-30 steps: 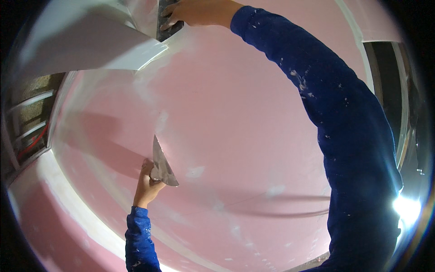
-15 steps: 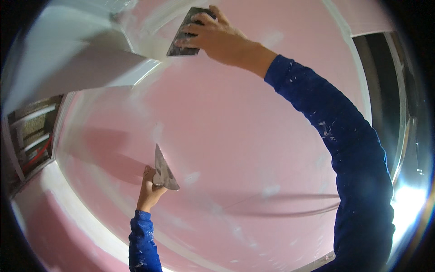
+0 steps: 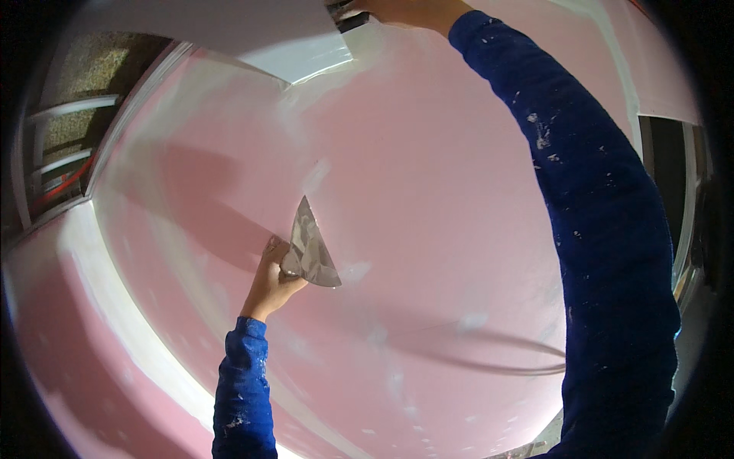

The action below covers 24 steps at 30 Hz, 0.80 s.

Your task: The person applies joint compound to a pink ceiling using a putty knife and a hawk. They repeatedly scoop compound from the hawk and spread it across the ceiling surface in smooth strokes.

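My left hand point(image 3: 274, 279), lower middle, grips a broad metal scraper knife point(image 3: 310, 241) with its tapered blade upright and streaked with grey-beige material. At the top, my right hand point(image 3: 401, 14) holds a dark flat tool point(image 3: 353, 21), partly cut off by the upper edge and hidden beside a white boxed panel point(image 3: 298, 38). Both my sleeves are dark blue with white smears. Behind both hands spreads pink board point(image 3: 436, 191) with pale patched seams and spots.
A framed opening point(image 3: 73, 130) on the left shows metal members and a red tube point(image 3: 73, 181). Another dark opening point(image 3: 664, 149) is at the right. A pale vertical band point(image 3: 130, 329) runs along the lower-left corner. Curved shadows cross the pink surface.
My right hand swung down into fuller view, then back up to the top edge beside the white panel. The view has shifted; my left hand and knife now sit higher and further right.
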### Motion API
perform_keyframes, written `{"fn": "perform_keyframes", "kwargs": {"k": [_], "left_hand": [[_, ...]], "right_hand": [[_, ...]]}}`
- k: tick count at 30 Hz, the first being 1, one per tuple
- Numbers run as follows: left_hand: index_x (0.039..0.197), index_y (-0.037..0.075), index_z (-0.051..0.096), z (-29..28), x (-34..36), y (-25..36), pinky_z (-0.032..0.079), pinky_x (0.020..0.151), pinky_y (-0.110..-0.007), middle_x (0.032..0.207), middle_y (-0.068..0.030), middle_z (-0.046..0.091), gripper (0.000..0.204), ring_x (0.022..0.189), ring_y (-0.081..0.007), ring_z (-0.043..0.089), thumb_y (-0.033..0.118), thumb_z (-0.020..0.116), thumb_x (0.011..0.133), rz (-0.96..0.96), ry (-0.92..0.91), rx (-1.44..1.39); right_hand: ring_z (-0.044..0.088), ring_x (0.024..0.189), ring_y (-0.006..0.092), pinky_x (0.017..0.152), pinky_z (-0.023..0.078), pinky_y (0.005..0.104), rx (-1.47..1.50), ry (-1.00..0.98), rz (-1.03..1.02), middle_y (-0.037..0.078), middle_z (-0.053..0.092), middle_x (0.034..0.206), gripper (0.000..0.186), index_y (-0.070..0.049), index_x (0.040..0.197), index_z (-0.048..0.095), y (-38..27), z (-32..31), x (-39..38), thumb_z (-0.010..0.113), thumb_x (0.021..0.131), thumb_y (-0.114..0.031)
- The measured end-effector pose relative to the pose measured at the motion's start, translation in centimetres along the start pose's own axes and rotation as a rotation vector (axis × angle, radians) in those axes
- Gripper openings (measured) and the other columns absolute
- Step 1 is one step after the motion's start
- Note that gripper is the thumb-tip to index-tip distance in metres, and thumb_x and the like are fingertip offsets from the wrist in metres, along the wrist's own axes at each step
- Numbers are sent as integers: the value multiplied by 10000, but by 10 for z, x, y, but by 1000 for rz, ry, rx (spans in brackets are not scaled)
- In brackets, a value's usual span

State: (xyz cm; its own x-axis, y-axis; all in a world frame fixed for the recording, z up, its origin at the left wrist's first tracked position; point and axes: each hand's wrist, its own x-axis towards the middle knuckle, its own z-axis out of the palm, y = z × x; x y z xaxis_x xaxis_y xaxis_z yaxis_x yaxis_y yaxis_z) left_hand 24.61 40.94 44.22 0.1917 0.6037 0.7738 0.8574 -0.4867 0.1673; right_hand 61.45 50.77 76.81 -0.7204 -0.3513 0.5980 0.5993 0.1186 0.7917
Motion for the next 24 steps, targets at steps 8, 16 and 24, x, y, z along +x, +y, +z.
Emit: {"fn": "perform_keyframes", "kwargs": {"k": [8,16,24], "left_hand": [[1025,10,621,-1,3,-9,470,934,-446,1093,-159,595,323,1088,-363,527,89,782,756,62,-22,31],[1037,13,620,4,4,-10,483,874,-424,1028,-135,601,325,1008,-328,556,86,790,770,6,11,-118],[963,3,619,0,8,-10,465,804,-410,957,-129,584,263,933,-294,535,91,790,785,36,-22,-166]], "right_hand": [[380,1475,189,1265,159,595,-146,-44,-95,-90,585,1460,502,-273,1361,642,3,9,6,690,902,-76],[415,1439,231,1197,243,680,-101,-171,149,-19,555,1458,401,-278,1304,663,-18,-4,-39,599,938,-128],[492,1329,326,1097,348,659,-253,-192,410,111,558,1403,445,-239,1344,651,-97,0,-67,599,919,-116]]}}
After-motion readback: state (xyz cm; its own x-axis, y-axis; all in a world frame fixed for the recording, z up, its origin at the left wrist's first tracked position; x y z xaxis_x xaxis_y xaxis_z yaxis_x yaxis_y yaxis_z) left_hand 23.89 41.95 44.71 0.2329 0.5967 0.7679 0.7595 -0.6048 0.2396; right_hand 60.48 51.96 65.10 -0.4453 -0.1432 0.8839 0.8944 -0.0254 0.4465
